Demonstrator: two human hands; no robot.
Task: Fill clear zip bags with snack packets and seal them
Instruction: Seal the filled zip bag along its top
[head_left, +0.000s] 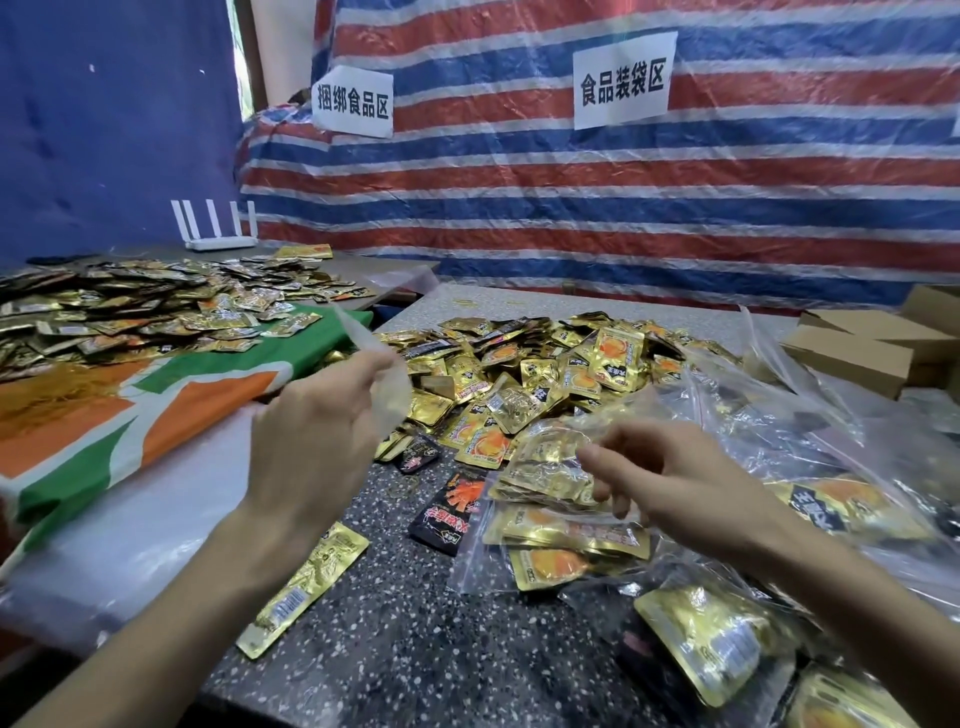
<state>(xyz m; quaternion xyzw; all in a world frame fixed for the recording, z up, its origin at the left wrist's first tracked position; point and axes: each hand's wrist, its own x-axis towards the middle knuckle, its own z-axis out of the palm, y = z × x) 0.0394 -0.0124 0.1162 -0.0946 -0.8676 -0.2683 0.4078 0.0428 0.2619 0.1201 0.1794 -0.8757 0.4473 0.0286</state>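
At far left, a side table carries a green, orange and white cloth (171, 415) with a flat spread of packets (130, 306) on it. A white router (221, 228) stands behind them, in front of a blue curtain (104, 130).

Next comes the left hand (317, 441), raised over the left edge of the speckled table (405, 623). Its fingers (363, 376) are curled and pinch an empty bag (387, 387), clear and blurred, which sticks up out of the grip. Under that forearm a long gold packet (306, 592) lies flat on the table, and a black packet (449, 506) lies near it to the right.

In the middle, further back, a heap (545, 364) of gold packets covers the table. Behind it hangs a striped tarp (623, 208) with paper signs (621, 80) on it.

The right hand (691, 483) hangs over a filled bag (550, 473), which lies on top of other filled ones. Its fingers (621, 509) are loosely curled, the thumb close to the plastic; I cannot tell whether they grip it. More full bags (841, 499) pile up to the right and toward the near edge. Cardboard boxes (857, 348) stand at far right.
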